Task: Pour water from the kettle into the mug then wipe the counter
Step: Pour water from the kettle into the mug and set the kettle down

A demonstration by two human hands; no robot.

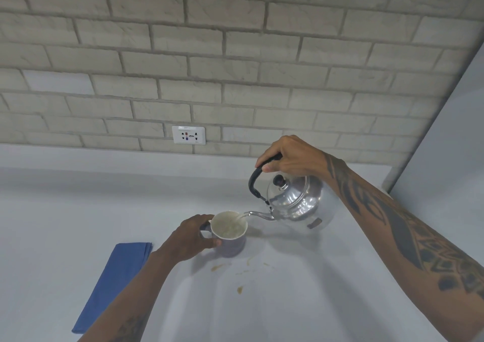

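Plenty tucked out of sight at this pour

The left hand (195,238) covers most of the mug (230,239) handle, and the right hand (290,158) swallows the top of the kettle (296,200) handle. Both forearms run off the bottom and right edges. The water level in the mug is too murky to read. Lettering on the wall socket (188,135) is too small to make out, and the blue cloth (115,284) hides partly behind the left forearm.
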